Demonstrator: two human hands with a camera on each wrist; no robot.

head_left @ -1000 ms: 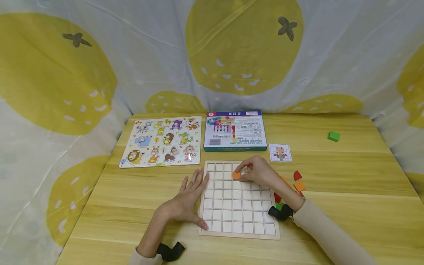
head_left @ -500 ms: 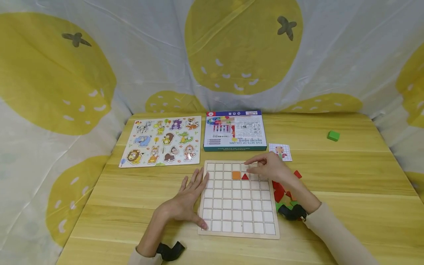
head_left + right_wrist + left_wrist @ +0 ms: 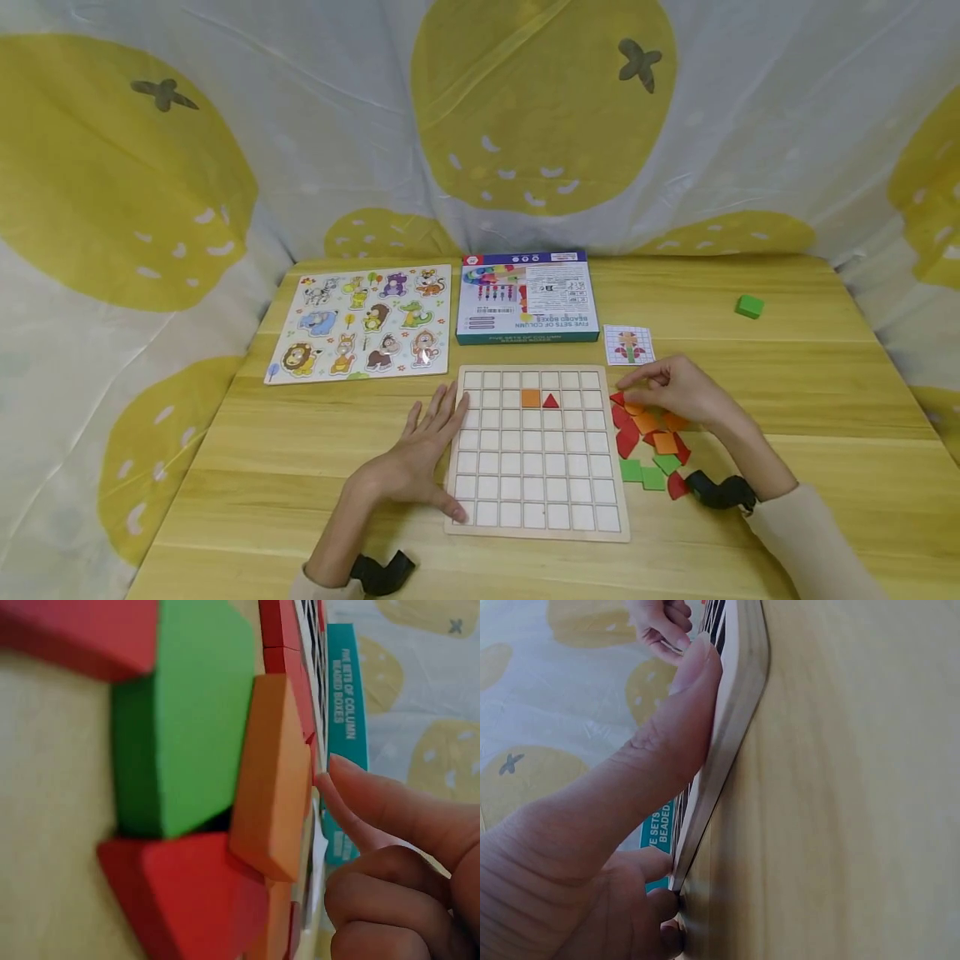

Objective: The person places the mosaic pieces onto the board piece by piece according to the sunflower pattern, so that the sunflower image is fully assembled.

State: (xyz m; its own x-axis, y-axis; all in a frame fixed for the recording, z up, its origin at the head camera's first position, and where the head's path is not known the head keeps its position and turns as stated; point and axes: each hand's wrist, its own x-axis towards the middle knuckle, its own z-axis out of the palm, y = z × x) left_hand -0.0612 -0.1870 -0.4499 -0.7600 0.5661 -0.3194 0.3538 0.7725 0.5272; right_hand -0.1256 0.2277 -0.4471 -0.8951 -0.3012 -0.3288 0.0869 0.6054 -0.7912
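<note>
**Right hand withdrawn from grid board to loose tile pile**

Since the earlier frames, the right hand has left the grid board and now sits over the pile of loose tiles just right of the board. Its fingers are curled, with the fingertips at an orange tile in the pile; whether they grip it cannot be determined. An orange square and a red triangle occupy adjacent cells in the board's second row; one second ago the hand covered that spot.

The left hand has not moved: fingers straight, resting flat at the board's left edge, thumb pressed on the frame.

Legible text: the box behind the board reads "FIVE SETS OF COLUMN BEADED BOXES". A pattern card lies beside it.
</note>
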